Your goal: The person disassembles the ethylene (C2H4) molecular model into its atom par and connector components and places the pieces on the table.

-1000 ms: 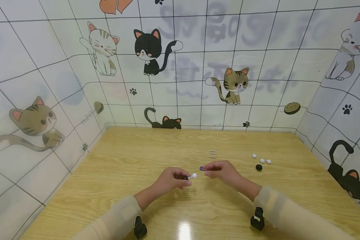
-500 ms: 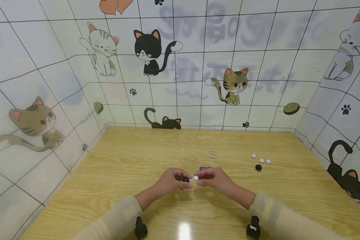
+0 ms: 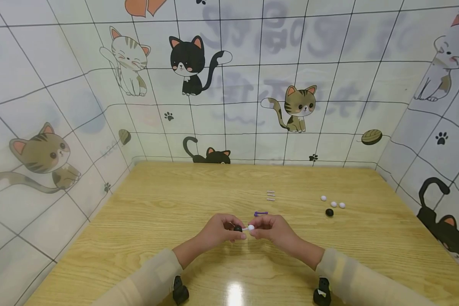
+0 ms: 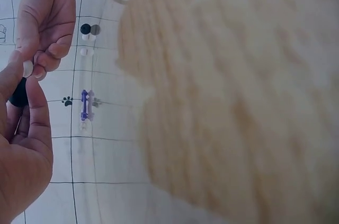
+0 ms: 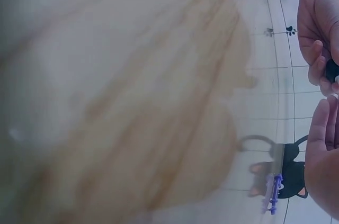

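In the head view my left hand (image 3: 222, 230) grips a black ball (image 3: 237, 228) between thumb and fingers. A short white stick (image 3: 245, 229) runs from that ball to a white ball (image 3: 250, 228). My right hand (image 3: 272, 228) pinches the white ball from the right, above the table. Just beyond the right fingertips a purple rod with knobbed ends (image 3: 261, 213) lies on the table. In the left wrist view the white ball (image 4: 27, 68) sits close to the black ball (image 4: 19, 94); fingers cover part of both.
Several small pale sticks (image 3: 270, 195) lie in a row farther back on the wooden table (image 3: 168, 191). To the right are loose white balls (image 3: 333, 204) and another black ball (image 3: 329, 212). A cat-patterned cloth wall (image 3: 245, 119) surrounds the table's back and sides.
My right hand has left the purple rod, which stays on the table, and moved left and nearer to pinch the white ball. The left hand has barely moved.
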Action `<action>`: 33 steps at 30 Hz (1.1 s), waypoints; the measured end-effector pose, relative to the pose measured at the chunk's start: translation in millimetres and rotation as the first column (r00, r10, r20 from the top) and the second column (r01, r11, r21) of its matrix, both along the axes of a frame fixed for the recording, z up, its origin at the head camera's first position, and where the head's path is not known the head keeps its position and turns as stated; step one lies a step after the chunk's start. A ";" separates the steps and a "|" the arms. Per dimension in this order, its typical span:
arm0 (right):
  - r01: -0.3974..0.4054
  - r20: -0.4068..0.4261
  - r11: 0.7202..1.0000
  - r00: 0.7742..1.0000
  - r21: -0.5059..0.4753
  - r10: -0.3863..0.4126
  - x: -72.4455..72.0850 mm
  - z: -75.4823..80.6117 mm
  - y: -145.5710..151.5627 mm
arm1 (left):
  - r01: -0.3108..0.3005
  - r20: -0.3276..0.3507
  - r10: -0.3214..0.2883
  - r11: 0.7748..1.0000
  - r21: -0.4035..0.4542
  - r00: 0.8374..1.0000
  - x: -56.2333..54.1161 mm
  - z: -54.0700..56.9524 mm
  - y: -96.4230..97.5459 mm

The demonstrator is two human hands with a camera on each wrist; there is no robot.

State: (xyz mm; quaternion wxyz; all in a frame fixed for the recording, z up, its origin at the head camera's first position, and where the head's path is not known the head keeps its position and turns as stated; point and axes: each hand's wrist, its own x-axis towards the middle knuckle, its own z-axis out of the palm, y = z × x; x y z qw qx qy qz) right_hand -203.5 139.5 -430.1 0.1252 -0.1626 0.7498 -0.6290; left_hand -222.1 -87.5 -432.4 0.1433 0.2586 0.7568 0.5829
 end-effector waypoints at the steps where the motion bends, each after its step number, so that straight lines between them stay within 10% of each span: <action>1: 0.005 -0.002 1.000 1.000 0.002 -0.005 0.5 0.2 -0.1 | -0.001 0.000 0.001 1.000 -0.003 1.000 -0.1 -0.2 0.1; 24: 0.033 -0.027 0.999 0.999 0.043 -0.032 4.1 6.0 4.4 | -0.045 0.001 0.045 0.999 -0.031 0.999 1.7 0.4 4.4; 33: 0.170 -0.024 0.984 0.985 0.057 -0.169 -1.3 6.3 32.1 | -0.084 0.055 0.085 0.996 -0.020 0.995 6.7 14.1 -8.1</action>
